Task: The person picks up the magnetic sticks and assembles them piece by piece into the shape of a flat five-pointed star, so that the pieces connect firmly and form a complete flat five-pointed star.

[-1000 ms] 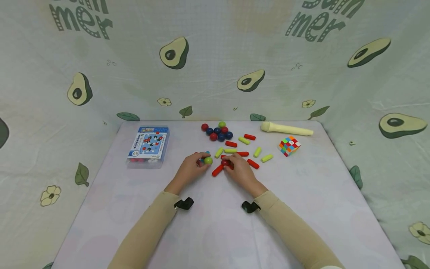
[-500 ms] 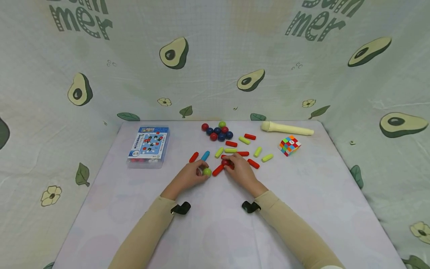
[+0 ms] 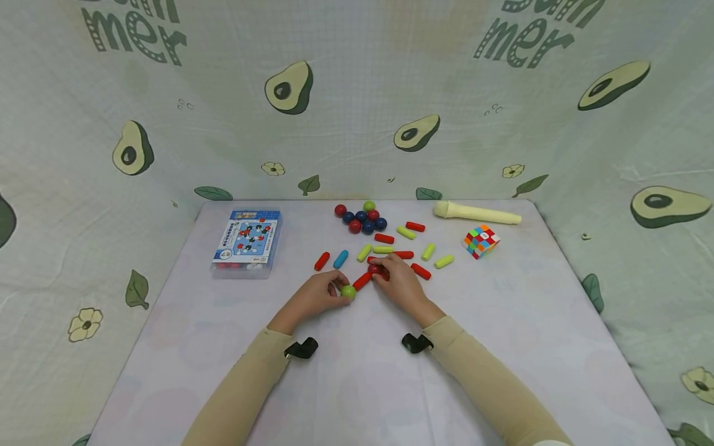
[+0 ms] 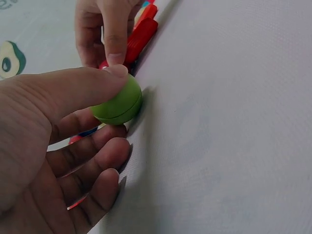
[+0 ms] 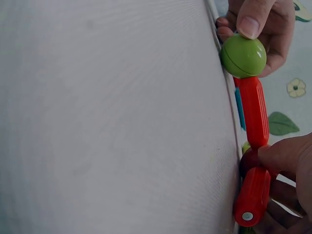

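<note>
While the table (image 3: 502, 347) bears loose rods and balls, the left hand (image 3: 312, 297) pinches a green ball (image 3: 348, 292) against the end of a red rod (image 3: 362, 281); the right hand (image 3: 398, 282) grips a red ball (image 3: 374, 269) at the rod's far end. A sideways nudge could break the joint, and the green ball might then roll off.

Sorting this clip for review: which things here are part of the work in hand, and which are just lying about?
In hand:
left hand pinching green ball
red stick touching that ball
right hand holding red ball

Lying about:
ball cluster
loose sticks
plastic box
puzzle cube
cream tube
</note>
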Tool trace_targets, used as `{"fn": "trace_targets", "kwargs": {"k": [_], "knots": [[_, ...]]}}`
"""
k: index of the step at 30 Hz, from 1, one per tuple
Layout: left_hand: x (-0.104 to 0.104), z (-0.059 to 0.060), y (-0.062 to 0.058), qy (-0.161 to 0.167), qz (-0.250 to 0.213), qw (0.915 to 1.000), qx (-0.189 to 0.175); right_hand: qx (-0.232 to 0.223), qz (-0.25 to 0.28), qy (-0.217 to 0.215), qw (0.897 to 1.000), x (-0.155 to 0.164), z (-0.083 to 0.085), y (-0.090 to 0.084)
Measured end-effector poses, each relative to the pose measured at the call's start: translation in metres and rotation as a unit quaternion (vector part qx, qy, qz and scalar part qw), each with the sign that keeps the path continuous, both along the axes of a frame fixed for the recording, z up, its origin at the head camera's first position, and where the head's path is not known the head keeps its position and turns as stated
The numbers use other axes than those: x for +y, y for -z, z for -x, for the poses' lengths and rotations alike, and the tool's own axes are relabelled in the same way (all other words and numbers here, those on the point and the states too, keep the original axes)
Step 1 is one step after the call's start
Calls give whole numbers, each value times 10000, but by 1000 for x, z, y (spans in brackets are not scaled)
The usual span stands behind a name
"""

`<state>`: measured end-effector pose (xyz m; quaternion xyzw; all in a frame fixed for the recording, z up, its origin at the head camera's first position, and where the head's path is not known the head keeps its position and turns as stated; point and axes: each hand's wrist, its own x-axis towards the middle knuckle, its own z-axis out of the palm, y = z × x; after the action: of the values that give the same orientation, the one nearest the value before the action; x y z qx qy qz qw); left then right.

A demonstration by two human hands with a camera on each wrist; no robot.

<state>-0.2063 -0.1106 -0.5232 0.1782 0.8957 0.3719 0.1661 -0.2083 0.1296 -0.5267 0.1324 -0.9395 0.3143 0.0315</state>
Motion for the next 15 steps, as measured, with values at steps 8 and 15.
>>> {"fn": "trace_targets", "kwargs": {"k": [8, 15], "knots": [[2, -1, 1, -81, -1, 10000, -37, 36, 10, 10, 10000, -1, -1, -1], [4, -3, 1, -113, 3, 9999, -124, 77, 64, -12, 9999, 3, 0, 4]]}}
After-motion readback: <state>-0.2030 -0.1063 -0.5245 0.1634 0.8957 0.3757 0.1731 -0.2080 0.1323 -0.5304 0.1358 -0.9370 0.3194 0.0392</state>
